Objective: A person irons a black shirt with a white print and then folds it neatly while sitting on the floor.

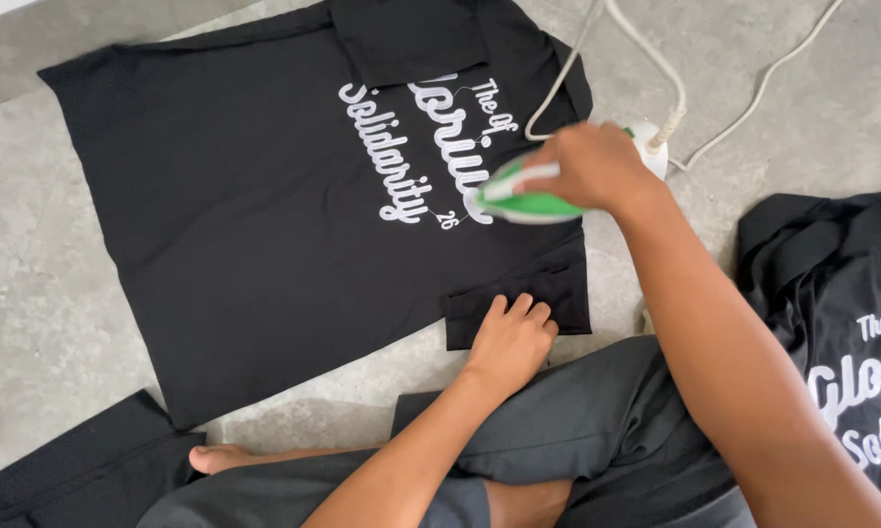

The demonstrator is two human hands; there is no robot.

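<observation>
A black shirt (pixel 245 196) with white printed lettering lies spread flat on the grey floor. My right hand (pixel 592 164) grips the handle of a green and white clothes iron (pixel 528 200), which rests on the lettering near the shirt's right side. My left hand (pixel 511 337) presses flat on the shirt's near sleeve (pixel 558 284), fingers together. The iron's white cord (pixel 655 68) runs off toward the top of the view.
A second black shirt (pixel 841 323) with similar white lettering lies crumpled at the right. More black fabric (pixel 79 469) sits at the bottom left. My grey-trousered legs (pixel 597 420) and a bare foot (pixel 220 457) are folded in front.
</observation>
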